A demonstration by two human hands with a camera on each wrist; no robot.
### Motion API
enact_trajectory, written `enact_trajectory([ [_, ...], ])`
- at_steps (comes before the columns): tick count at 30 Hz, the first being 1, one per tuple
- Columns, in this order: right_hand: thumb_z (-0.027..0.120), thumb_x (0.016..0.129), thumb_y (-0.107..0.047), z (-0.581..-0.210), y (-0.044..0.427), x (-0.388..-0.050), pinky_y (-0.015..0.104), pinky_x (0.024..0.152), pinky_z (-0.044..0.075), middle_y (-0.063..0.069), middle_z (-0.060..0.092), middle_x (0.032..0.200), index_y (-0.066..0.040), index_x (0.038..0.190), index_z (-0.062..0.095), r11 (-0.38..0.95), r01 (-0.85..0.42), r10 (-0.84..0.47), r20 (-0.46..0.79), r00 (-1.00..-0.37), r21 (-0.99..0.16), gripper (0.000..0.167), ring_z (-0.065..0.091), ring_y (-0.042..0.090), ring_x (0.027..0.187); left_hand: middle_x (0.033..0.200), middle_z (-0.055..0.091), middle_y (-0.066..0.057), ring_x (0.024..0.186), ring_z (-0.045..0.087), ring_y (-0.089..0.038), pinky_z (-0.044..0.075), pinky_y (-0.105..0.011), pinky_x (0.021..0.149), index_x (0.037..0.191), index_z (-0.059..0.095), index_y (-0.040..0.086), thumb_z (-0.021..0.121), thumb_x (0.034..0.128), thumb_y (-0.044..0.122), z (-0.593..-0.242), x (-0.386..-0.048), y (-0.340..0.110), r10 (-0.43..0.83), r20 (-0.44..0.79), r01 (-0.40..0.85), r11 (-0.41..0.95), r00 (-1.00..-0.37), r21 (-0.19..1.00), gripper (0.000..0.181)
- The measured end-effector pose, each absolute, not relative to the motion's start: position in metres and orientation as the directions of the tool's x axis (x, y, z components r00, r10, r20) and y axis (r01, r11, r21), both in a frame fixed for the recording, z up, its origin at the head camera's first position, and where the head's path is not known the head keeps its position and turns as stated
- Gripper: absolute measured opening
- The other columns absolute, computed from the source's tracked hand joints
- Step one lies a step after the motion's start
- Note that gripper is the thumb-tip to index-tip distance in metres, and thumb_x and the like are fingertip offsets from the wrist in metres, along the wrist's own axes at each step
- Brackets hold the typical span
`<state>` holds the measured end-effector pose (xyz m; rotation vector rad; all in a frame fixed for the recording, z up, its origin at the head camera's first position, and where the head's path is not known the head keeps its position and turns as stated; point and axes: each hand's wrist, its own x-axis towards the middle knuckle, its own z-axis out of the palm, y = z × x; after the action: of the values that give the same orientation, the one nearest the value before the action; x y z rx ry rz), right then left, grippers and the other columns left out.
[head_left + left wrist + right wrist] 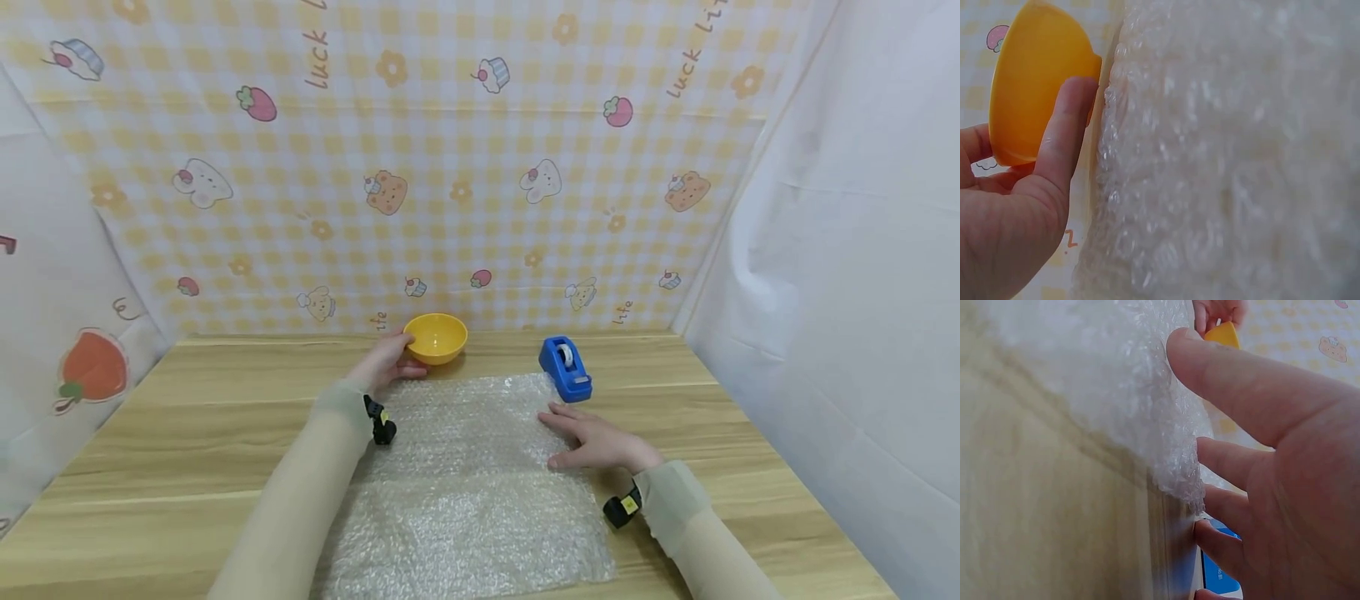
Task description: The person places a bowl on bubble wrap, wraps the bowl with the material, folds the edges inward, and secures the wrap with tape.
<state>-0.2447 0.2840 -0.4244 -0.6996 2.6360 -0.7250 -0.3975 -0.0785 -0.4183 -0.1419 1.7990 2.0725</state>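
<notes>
A yellow bowl (pixel 437 340) is near the back of the table, just beyond the far edge of a sheet of bubble wrap (pixel 465 500). My left hand (pixel 390 360) grips the bowl by its left side; in the left wrist view the thumb lies along the outside of the bowl (pixel 1038 81) and other fingers reach round its rim. My right hand (pixel 600 440) lies with spread, nearly straight fingers on the right edge of the wrap. In the right wrist view its fingertips touch the bubble wrap (pixel 1147 400).
A blue tape dispenser (pixel 566 371) with a roll of tape stands at the wrap's far right corner, just beyond my right hand. A patterned cloth (pixel 450 167) hangs behind the wooden table (pixel 195 433). White curtains (pixel 840 292) flank the sides.
</notes>
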Motion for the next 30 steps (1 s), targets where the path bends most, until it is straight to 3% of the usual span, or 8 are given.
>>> enact_trajectory([
  [18,0.067,0.088,-0.046,-0.421,0.281,-0.243,0.066,0.108,0.018,0.018,0.019,0.158,-0.009,0.151,0.033,0.748,-0.379,-0.539,-0.166,-0.826,-0.545,0.080,0.016,0.042,0.143,0.149,0.029,-0.026,0.093,0.058,-0.027,0.051,-0.042,0.093,0.155,0.017,0.007,0.029,0.1045,0.014,-0.411,-0.385,-0.096,0.284,-0.286,-0.312,-0.051,-0.915,0.949,0.052],
  [24,0.067,0.088,-0.046,-0.421,0.281,-0.242,0.066,0.108,0.017,0.018,0.019,0.158,-0.009,0.151,0.034,0.753,-0.373,-0.534,-0.171,-0.828,-0.542,0.080,0.015,0.042,0.143,0.144,0.036,-0.025,0.092,0.061,-0.028,0.053,-0.039,0.088,0.152,0.021,0.005,0.033,0.1034,0.016,-0.410,-0.380,-0.097,0.302,-0.273,-0.284,0.006,-0.913,0.959,0.051],
  [30,0.068,0.087,-0.046,-0.422,0.282,-0.242,0.065,0.109,0.016,0.016,0.017,0.159,-0.011,0.151,0.034,0.757,-0.353,-0.519,-0.177,-0.836,-0.550,0.081,0.014,0.041,0.143,0.138,0.041,-0.026,0.087,0.064,-0.026,0.050,-0.044,0.094,0.150,0.024,0.000,0.035,0.1029,0.016,-0.404,-0.368,-0.093,0.351,-0.234,-0.231,0.051,-0.907,0.972,0.051],
])
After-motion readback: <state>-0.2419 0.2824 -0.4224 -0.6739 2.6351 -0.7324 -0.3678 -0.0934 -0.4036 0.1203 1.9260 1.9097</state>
